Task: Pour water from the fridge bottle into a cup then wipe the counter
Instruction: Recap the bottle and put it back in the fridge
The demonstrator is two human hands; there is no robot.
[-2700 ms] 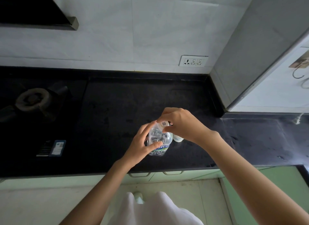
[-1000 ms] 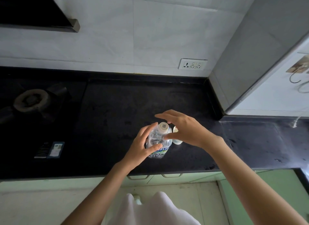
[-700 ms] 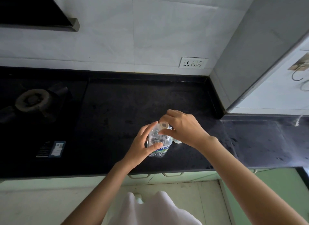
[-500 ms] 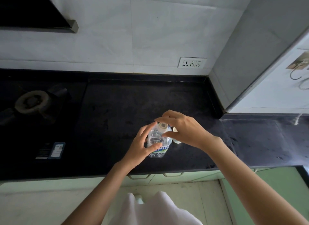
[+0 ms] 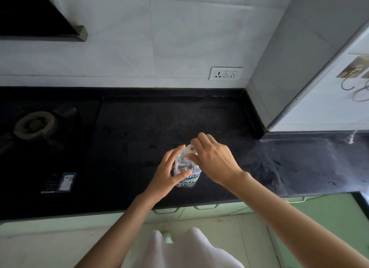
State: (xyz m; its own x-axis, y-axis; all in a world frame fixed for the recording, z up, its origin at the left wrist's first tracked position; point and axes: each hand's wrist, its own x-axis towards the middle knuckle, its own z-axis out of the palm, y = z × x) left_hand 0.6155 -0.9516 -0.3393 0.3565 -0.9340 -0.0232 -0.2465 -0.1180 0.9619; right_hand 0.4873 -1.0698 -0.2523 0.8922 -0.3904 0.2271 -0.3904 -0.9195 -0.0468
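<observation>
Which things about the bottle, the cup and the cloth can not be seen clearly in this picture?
- Cup: head view, hidden behind the right hand.
- Cap: whether loosened, fingers cover its rim.
- Bottle water level: left hand covers it, clear plastic.
- Wiping cloth: none in frame.
- Stove sticker: too small to read.

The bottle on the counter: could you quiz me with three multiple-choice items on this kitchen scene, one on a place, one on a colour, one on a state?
1. Where does the bottle stand?
A. on the stove
B. on the counter, near its front edge
C. on the floor

2. What colour are the cabinet fronts below the counter?
A. pale green
B. red
C. black

3. What are the hands doing?
A. both hang idle
B. both wipe the counter
C. the left hand holds the bottle, the right hand pinches its cap

Answers: 1 B, the bottle sits upright on the black top. 2 A, green shows under the edge. 3 C, fingers wrap the body and close on the cap.
</observation>
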